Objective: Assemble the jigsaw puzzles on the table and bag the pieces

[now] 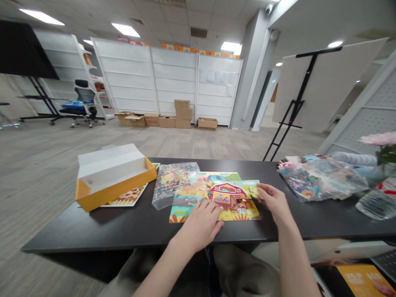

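A colourful farm picture with a red barn (221, 193), which looks like a jigsaw puzzle, lies on the black table in front of me. My left hand (204, 216) rests on its lower middle, palm down, with the fingers laid on the surface. At the upper right corner, my right hand (272, 200) pinches the edge of a pale green and yellow puzzle piece (254, 190). The fingers partly cover that piece, and I cannot tell whether it is joined to the picture. A clear bag of puzzle pieces (176, 177) lies against the picture's upper left side.
An open yellow-and-white box (116, 181) stands at the left on a printed sheet (133, 197). Plastic-wrapped packs (321, 179) and a clear plastic vessel (379, 202) with flowers crowd the right end of the black table (123, 231). An easel (297, 103) stands beyond.
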The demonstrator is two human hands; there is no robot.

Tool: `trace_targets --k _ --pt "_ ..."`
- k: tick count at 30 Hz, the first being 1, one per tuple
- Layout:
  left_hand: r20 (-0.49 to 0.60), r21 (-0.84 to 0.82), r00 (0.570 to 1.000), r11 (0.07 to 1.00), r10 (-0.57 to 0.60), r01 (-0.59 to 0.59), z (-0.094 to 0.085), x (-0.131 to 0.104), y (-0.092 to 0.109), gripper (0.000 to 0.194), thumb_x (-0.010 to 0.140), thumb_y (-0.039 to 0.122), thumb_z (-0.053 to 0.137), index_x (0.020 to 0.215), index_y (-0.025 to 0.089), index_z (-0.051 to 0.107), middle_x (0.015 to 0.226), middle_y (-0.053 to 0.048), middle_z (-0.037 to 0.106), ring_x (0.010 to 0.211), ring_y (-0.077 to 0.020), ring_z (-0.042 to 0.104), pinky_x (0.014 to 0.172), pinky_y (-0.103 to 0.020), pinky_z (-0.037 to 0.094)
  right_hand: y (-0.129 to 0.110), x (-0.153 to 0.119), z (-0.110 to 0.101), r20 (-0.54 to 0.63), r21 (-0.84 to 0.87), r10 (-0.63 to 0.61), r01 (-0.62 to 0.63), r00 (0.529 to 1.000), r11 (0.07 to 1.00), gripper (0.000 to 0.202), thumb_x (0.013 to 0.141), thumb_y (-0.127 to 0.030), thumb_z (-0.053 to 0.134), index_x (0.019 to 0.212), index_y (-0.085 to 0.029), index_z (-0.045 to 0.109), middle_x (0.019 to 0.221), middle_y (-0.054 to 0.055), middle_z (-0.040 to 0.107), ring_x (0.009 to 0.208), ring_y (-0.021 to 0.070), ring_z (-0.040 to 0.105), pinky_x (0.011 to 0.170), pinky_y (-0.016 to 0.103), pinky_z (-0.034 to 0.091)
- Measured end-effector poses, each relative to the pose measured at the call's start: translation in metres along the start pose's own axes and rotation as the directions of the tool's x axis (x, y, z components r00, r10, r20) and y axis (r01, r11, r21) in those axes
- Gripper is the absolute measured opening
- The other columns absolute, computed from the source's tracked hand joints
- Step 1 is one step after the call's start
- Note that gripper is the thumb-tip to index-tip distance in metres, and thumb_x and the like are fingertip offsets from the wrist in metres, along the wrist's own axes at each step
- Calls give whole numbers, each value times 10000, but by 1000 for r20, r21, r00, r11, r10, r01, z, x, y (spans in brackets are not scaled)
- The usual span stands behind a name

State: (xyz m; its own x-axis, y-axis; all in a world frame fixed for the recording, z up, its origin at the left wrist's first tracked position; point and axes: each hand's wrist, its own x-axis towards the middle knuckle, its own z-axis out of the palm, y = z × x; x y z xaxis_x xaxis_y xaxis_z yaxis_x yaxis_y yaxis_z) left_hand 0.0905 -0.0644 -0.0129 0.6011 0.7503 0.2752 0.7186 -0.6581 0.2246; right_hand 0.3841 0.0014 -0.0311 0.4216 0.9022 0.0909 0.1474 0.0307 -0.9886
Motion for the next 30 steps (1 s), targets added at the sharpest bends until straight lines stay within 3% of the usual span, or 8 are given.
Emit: trace_targets --k 3,6,11,14,20,24,30 --pt "-5 3 1000 1000 0 0 1 0 0 266 986 320 539 1216 202 601 1158 -90 652 1108 -278 560 978 -448 468 0 0 -1 -24 95 87 -84 996 992 409 523 -363 829 852 -137 740 677 40 701 496 140 582 508 291 534" --pt "-3 4 1000 1000 -1 1 1 0 -1 261 984 325 542 1211 207 599 1152 -88 651 1108 -279 560 977 -444 465 -1 -1 -1 -47 79 91 -87 995 993 411 518 -383 823 840 -137 748 667 43 702 482 136 569 472 277 509" --pt "-12 7 1000 1000 -4 4 2 0 -1 261 979 330 553 1208 213 595 1147 -82 650 1110 -276 561 978 -436 463 -3 -3 2 -57 -54 -81 78 995 995 403 593 -460 774 852 -156 717 888 100 749 659 185 656 490 255 531" --pt "-18 7 1000 1000 -1 1 3 0 -1 259 981 331 548 1206 213 595 1146 -85 652 1113 -273 564 974 -433 463 -2 -2 2 -68 -53 -130 127 989 990 405 622 -476 762 871 -172 661 887 90 742 667 182 658 497 254 541" --pt "-21 5 1000 1000 -7 7 4 1 0 253 979 329 549 1189 203 608 1164 -91 655 1128 -282 562 965 -446 470 2 3 -1 -152 152 120 -97 981 984 541 505 -365 844 949 -203 583 657 -17 669 428 97 522 412 220 471" --pt "-9 12 1000 1000 -8 9 3 2 1 263 977 322 549 1202 196 603 1186 -94 652 1130 -289 563 968 -454 472 1 1 -1 -102 71 -28 36 994 997 571 579 -444 835 1045 -180 637 856 52 741 546 120 603 466 223 512" --pt "-6 11 1000 1000 -5 5 2 2 1 257 980 327 541 1198 204 603 1191 -95 649 1137 -288 564 967 -450 469 1 -1 4 -40 -70 -122 119 992 990 498 629 -568 792 912 -175 674 916 89 750 622 167 648 484 254 520"
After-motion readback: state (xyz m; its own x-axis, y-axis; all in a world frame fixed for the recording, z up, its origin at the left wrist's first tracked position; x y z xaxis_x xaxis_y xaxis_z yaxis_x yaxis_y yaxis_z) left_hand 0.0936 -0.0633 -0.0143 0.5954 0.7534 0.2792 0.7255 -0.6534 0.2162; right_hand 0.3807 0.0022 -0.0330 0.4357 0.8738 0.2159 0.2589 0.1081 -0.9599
